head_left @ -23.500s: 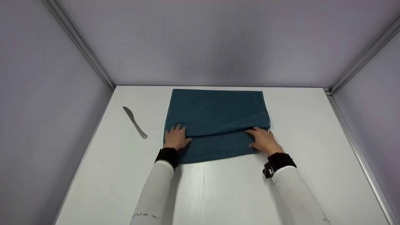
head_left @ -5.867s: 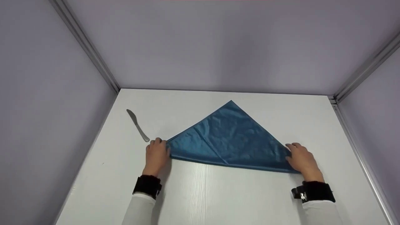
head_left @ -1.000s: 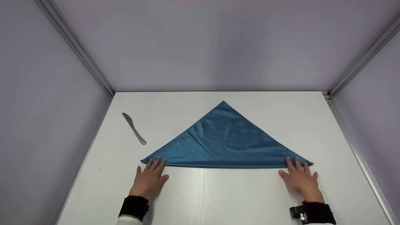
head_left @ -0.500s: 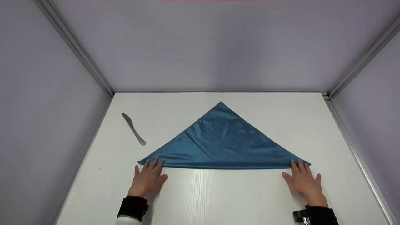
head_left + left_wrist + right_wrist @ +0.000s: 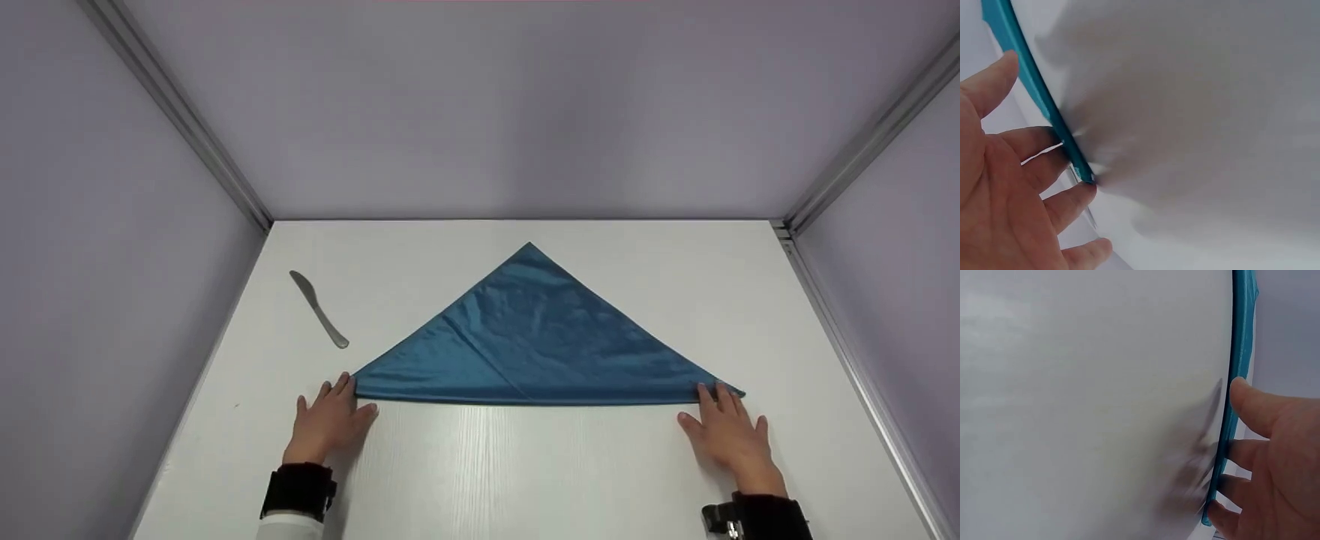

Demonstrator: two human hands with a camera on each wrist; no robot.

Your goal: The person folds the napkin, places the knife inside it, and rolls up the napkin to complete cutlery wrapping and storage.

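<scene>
Cloth (image 5: 536,341) triangle, knife (image 5: 319,309) just left, apart

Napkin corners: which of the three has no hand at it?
The far corner of the blue napkin, pointing at the back wall. The left hand touches the near-left corner; the right hand rests on the near-right one.

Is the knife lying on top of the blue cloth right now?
No, in the head view the knife lies on the bare white table, apart from the blue cloth and off its left corner.
</scene>
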